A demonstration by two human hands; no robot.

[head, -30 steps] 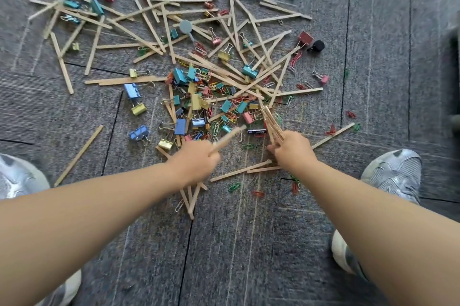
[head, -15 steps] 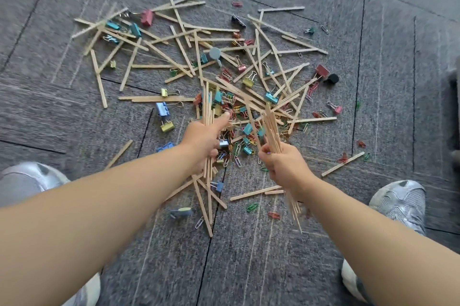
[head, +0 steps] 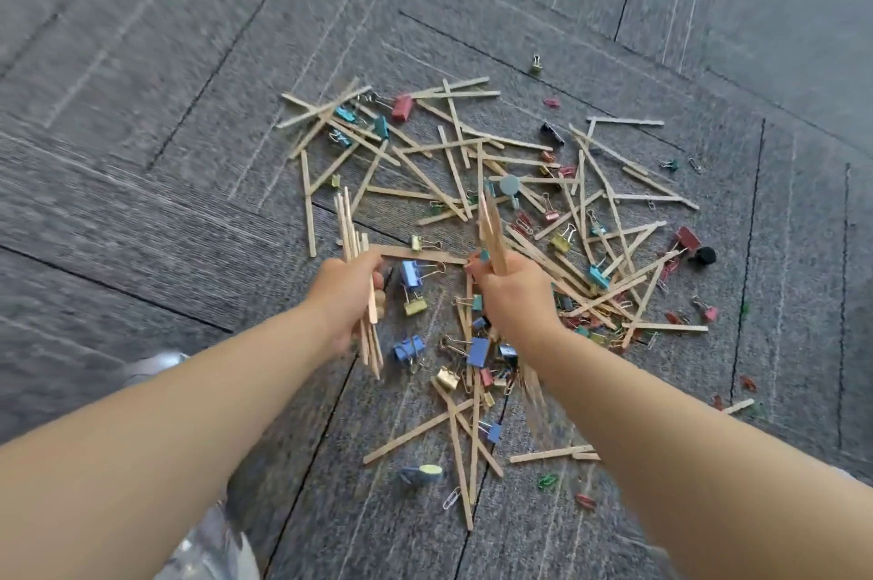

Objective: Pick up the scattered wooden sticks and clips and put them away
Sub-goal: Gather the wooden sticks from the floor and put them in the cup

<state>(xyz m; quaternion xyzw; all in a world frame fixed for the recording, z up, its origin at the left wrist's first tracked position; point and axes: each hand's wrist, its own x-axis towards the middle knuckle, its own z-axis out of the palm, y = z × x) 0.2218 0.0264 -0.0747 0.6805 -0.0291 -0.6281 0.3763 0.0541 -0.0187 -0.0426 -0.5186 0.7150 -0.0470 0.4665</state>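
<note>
Your left hand (head: 347, 296) grips a stick bundle (head: 352, 230); your right hand (head: 512, 296) grips another bundle (head: 491, 225) above the carpet (head: 189, 201).

The person has bare forearms (head: 189, 438) and a silvery sneaker (head: 212, 546).

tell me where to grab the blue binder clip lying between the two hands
Pinch the blue binder clip by its wire handles, from above, on the side toward the right hand. The handles jut out that way, while the body lies flat on the carpet. That hand grips sticks, so likely use spare fingers.
</note>
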